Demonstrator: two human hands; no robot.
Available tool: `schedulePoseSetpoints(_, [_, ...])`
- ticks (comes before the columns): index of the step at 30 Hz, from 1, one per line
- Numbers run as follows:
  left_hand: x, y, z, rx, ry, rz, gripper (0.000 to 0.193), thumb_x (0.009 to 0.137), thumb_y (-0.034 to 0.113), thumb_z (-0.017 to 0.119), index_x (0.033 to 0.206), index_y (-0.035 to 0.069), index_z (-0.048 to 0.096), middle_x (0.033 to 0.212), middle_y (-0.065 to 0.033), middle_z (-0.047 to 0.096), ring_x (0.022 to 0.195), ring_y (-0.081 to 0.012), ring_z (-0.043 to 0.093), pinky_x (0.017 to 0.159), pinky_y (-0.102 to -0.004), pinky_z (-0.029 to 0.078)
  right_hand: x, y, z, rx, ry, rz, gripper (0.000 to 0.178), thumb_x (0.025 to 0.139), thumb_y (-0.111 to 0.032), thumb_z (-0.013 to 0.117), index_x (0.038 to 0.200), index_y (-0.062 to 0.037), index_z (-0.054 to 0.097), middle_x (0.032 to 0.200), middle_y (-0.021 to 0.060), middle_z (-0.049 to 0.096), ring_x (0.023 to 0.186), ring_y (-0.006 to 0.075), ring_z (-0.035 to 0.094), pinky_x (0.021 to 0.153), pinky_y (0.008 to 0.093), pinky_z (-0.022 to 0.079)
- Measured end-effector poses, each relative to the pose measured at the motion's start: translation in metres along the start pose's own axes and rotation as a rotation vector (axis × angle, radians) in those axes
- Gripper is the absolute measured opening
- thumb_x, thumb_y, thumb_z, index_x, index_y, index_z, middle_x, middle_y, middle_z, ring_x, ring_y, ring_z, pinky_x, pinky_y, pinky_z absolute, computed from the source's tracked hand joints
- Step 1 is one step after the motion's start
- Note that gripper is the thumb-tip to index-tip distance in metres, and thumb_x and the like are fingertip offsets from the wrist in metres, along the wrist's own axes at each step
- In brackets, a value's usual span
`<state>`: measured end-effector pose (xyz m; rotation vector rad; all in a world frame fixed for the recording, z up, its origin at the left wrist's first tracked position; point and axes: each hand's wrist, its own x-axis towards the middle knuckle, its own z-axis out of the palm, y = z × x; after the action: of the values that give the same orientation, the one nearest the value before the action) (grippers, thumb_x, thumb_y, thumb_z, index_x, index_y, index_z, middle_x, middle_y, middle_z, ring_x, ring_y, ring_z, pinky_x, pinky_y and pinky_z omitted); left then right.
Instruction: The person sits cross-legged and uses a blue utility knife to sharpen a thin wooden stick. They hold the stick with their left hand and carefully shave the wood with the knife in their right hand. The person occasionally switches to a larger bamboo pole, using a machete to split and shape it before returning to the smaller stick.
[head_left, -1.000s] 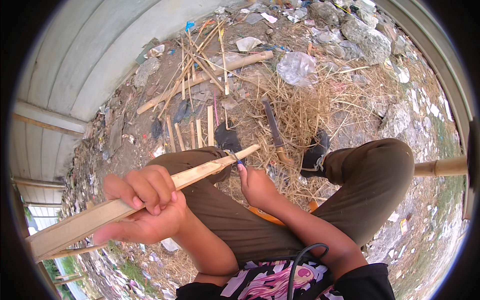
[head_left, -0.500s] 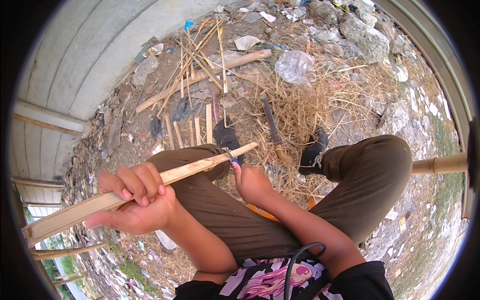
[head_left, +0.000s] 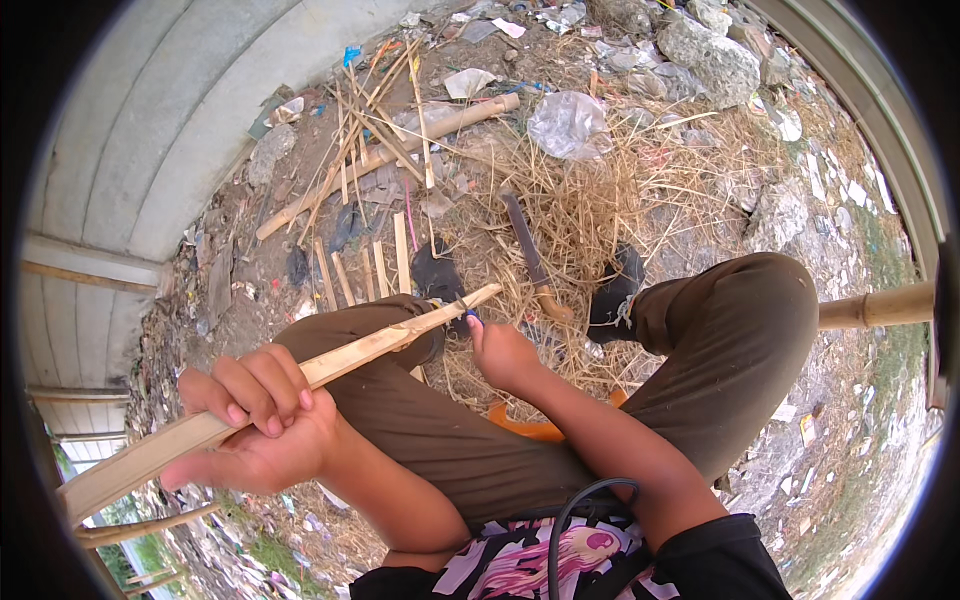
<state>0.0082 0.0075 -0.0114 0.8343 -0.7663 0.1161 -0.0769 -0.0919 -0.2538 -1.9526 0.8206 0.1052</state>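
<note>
A long, pale split bamboo strip slants across my lap, its narrow end pointing away from me. My left hand is closed around its thicker part, thumb below and fingers over the top. Near the narrow end, my right hand grips a small knife with some blue at its handle. The short dark blade lies against the strip; most of the handle is hidden in my fingers. Beyond my right hand, a machete with a dark blade and wooden handle lies on the ground between my feet.
Several short bamboo pieces lie beyond my left knee. Farther off are a bamboo pole and a heap of thin sticks. Dry straw, a clear plastic bag and rocks cover the ground. A pale wall rises at left.
The knife has slid slightly closer to the strip's narrow end. My left hand keeps its hold. The whole view has shifted a little.
</note>
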Motion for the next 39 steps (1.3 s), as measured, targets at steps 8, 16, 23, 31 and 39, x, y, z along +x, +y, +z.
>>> schedulePoseSetpoints(8, [-0.001,0.0,0.003,0.006,0.001,0.003,0.065,0.088,0.074,0.039,0.074,0.011,0.037,0.049,0.0017,0.032,0.033,-0.0058,0.022,0.034,-0.0199,0.025,0.017,0.016,0.01,0.005,-0.007,0.043,0.063,0.104,-0.042,0.026,0.088,0.0059,0.064,0.085,0.0299,0.065,0.083,0.0472,0.062,0.076,0.0537,0.049])
schedulePoseSetpoints(16, [0.001,-0.002,-0.002,-0.019,-0.009,0.006,0.061,0.087,0.07,0.049,0.075,0.012,0.035,0.049,0.0029,0.032,0.033,-0.0055,0.025,0.034,-0.0192,0.025,0.03,0.032,0.021,-0.01,0.015,0.074,0.058,0.103,-0.043,0.026,0.095,0.0018,0.063,0.091,0.026,0.066,0.087,0.0445,0.064,0.079,0.052,0.049])
schedulePoseSetpoints(23, [0.0,-0.003,0.006,0.083,0.083,0.044,0.059,0.085,0.067,0.057,0.072,0.013,0.036,0.047,0.0062,0.03,0.034,-0.0042,0.025,0.036,-0.0164,0.027,0.046,0.053,0.031,0.023,0.069,0.042,0.051,0.103,-0.038,0.03,0.096,0.0033,0.06,0.082,0.0278,0.065,0.078,0.0471,0.062,0.073,0.0536,0.049])
schedulePoseSetpoints(31, [-0.002,-0.001,0.007,0.121,0.082,-0.006,0.059,0.08,0.064,0.066,0.071,0.014,0.036,0.047,0.0063,0.032,0.035,-0.0047,0.026,0.038,-0.018,0.028,0.057,0.066,0.04,-0.002,0.073,0.064,0.051,0.103,-0.038,0.031,0.091,0.004,0.058,0.079,0.0283,0.064,0.076,0.0458,0.063,0.071,0.0542,0.049])
schedulePoseSetpoints(39, [0.0,-0.002,0.009,0.129,0.079,-0.02,0.061,0.075,0.065,0.071,0.069,0.014,0.037,0.046,0.0066,0.033,0.035,-0.0048,0.027,0.039,-0.018,0.027,0.072,0.073,0.052,-0.05,0.133,0.122,0.052,0.103,-0.04,0.031,0.092,0.0038,0.058,0.076,0.0275,0.064,0.074,0.0466,0.064,0.07,0.0538,0.051])
